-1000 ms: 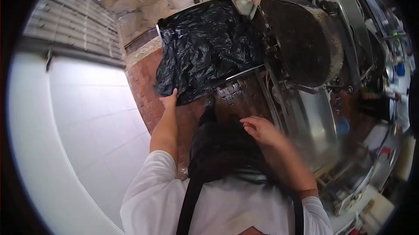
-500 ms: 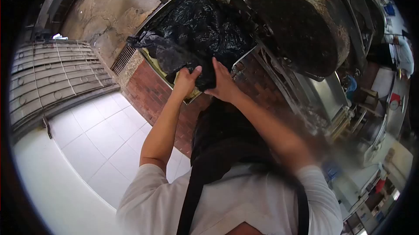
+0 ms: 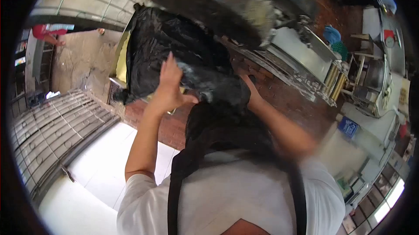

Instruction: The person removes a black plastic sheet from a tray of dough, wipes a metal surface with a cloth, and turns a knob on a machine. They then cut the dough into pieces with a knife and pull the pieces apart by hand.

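A crumpled black plastic bag (image 3: 150,43) spreads over a tray-like container with a yellow edge (image 3: 121,58). My left hand (image 3: 169,87) lies against the near part of the plastic, fingers stretched and thumb apart, so it is open. At the plastic's right edge is my right hand (image 3: 254,95), closed on a bunched fold. Most of its fingers are hidden by the black material. Between my hands the plastic is creased and blurred by motion. What lies beneath it is hidden.
A large, dirty metal machine part (image 3: 214,6) overhangs the far side. To the left stands a metal grille gate (image 3: 65,132) beside white floor tiles (image 3: 102,158). Another person in red (image 3: 41,32) is at the far left. Metal rollers (image 3: 335,82) are on the right.
My right hand has moved right and partly behind the plastic. My left hand has shifted left and its fingers have spread. The view has turned, bringing the machine nearer.
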Tool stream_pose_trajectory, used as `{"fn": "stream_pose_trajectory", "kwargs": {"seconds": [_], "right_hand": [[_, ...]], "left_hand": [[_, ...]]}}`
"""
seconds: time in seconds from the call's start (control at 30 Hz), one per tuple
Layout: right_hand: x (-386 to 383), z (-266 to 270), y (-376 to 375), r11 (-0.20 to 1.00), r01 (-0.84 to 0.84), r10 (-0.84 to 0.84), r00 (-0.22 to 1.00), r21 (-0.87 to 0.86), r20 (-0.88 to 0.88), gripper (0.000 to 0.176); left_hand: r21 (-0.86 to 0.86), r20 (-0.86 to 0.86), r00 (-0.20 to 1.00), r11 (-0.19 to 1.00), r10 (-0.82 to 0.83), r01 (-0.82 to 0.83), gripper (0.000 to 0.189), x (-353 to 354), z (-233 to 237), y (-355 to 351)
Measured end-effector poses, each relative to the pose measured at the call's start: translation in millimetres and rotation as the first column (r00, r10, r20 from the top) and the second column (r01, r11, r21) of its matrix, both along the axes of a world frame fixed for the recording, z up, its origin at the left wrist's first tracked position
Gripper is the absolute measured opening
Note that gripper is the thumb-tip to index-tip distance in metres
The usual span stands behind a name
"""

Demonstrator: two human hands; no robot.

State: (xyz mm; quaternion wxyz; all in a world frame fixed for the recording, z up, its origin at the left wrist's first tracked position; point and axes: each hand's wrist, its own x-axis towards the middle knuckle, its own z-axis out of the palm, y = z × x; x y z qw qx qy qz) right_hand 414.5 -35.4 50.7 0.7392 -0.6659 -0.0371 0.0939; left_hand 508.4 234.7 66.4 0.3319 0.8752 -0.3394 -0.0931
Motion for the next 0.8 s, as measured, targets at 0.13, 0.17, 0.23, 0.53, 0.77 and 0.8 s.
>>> {"fn": "stream_pose_trajectory", "kwargs": {"seconds": [0.13,0.17,0.23,0.53,0.77,0.8], "right_hand": [[-45,42,-98,0.952,-0.239,0.216,0.968,-0.194,-0.131,0.041],[-59,56,-127,0.971,-0.185,0.165,0.977,-0.150,-0.137,0.042],[-88,84,-188,0.995,-0.046,0.031,0.986,-0.084,-0.164,0.042],[-160,148,-429,0.232,0.913,-0.952,0.284,0.337,-0.112,0.044],[-267,-99,-488,0.146,0.406,-0.871,0.485,-0.902,0.077,0.050],[-260,-92,-428,0.499,0.518,-0.796,0.591,-0.695,-0.132,0.050]], "left_hand": [[0.365,0.201,0.958,0.923,-0.206,0.121,0.098,-40,-61,-102],[0.458,0.045,0.989,0.883,-0.137,0.102,0.091,-46,-96,-131],[0.294,-0.004,0.967,0.924,-0.253,0.243,0.094,-65,-93,-176],[-0.288,-0.593,0.306,0.551,-0.745,0.784,0.065,-128,-45,-507],[-0.249,-0.418,0.596,0.717,-0.686,0.651,0.074,-113,96,-538],[-0.391,-0.168,0.654,0.659,-0.737,0.642,0.070,-107,86,-541]]}}
